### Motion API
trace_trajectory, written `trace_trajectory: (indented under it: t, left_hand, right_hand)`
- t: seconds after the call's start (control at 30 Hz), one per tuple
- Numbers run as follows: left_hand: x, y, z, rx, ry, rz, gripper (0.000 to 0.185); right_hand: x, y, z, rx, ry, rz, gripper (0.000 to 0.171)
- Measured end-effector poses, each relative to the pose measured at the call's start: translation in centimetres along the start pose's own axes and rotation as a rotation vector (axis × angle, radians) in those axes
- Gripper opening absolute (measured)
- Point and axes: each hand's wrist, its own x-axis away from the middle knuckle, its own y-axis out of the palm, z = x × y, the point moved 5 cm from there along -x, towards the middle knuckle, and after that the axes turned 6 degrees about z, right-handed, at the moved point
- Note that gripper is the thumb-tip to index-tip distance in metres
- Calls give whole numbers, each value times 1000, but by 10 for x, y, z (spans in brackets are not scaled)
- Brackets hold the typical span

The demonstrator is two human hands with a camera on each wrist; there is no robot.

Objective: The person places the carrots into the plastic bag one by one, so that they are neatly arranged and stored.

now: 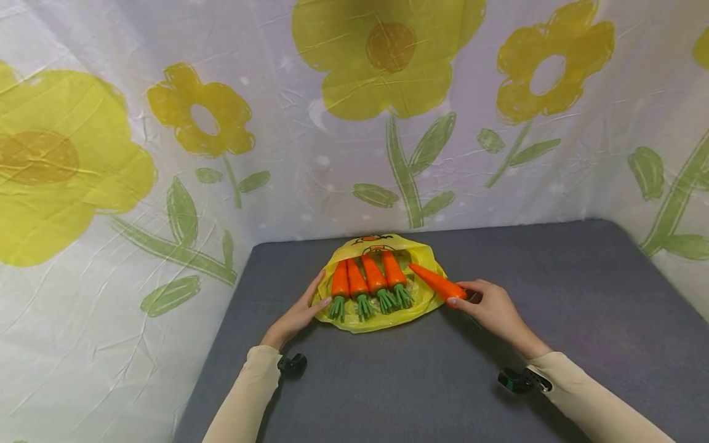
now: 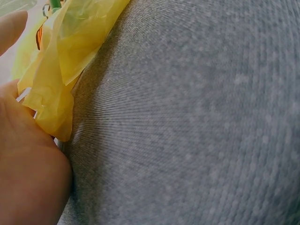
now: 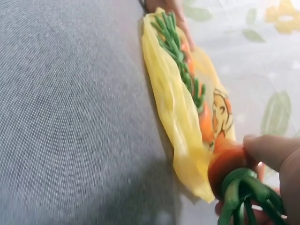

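A yellow plastic bag (image 1: 360, 324) lies on the table with its mouth spread wide. Several orange carrots (image 1: 357, 278) with green tops sit side by side in it, tops toward the person. At the bag's left edge my left hand (image 1: 293, 317) holds the plastic, thumb on the near side and fingers behind. My right hand (image 1: 496, 312) grips another carrot (image 1: 434, 281) by its thick end, its tip pointing into the right side of the bag mouth. In the right wrist view this carrot's green top (image 3: 246, 192) sticks out toward the camera.
The dark grey table (image 1: 388, 387) extends around the bag on all sides. Behind it hangs a pale cloth (image 1: 321, 154) printed with yellow flowers, and the cloth also runs along the left and right sides. A dark band (image 1: 523, 380) circles the right wrist.
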Motion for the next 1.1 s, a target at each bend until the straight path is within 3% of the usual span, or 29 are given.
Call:
trace_trajectory:
  t: [0.33, 1.1]
  left_hand:
    - [-1, 0, -1, 8, 5, -8, 73]
    - [0, 0, -2, 13, 13, -8, 74]
  right_hand:
    - [-7, 18, -16, 61, 39, -33, 52]
    - [-33, 47, -37, 72, 72, -96, 56]
